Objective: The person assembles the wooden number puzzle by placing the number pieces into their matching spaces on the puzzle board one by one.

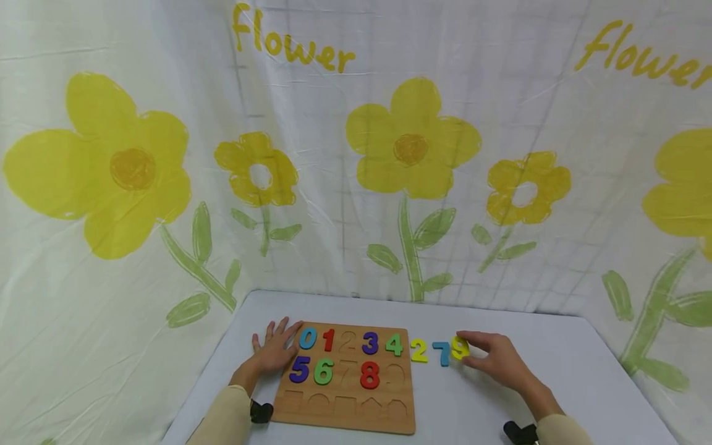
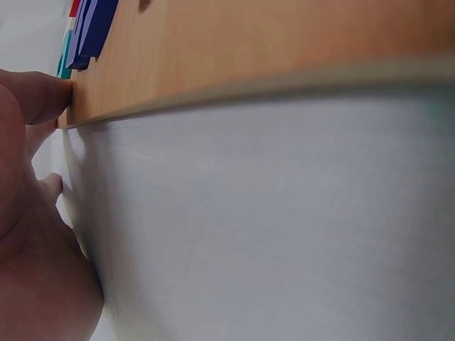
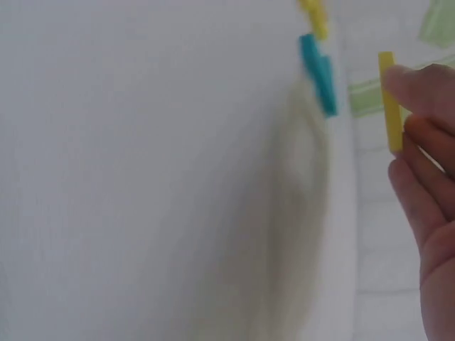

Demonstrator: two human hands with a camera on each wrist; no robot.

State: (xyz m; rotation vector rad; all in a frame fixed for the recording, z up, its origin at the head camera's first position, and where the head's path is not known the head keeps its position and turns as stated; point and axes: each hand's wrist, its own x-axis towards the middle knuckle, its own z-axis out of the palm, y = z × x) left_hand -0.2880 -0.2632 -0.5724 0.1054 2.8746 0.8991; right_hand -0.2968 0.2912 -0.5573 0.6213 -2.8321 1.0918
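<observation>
My right hand (image 1: 503, 361) pinches a yellow number 9 (image 3: 391, 106) between thumb and fingers. In the right wrist view the piece is held up off the table, edge-on to the camera. Just left of it on the table lie a blue number 7 (image 1: 444, 351) and a yellow number 2 (image 1: 419, 351). My left hand (image 1: 274, 353), fingers spread, rests at the upper left edge of a wooden number board (image 1: 339, 425). Its thumb touches the board's edge in the left wrist view. Seated in the board are 0, 1, 3, 4, 5, 6 and 8; the outlined recesses for 2, 7 and 9 show bare wood.
Along the board's bottom row run several bare shape recesses (image 1: 345, 406). The board lies on a white table (image 1: 473, 414). Behind the table hangs a white curtain (image 1: 317, 247) with yellow flowers. A black wrist strap (image 1: 520, 432) sits at my right wrist.
</observation>
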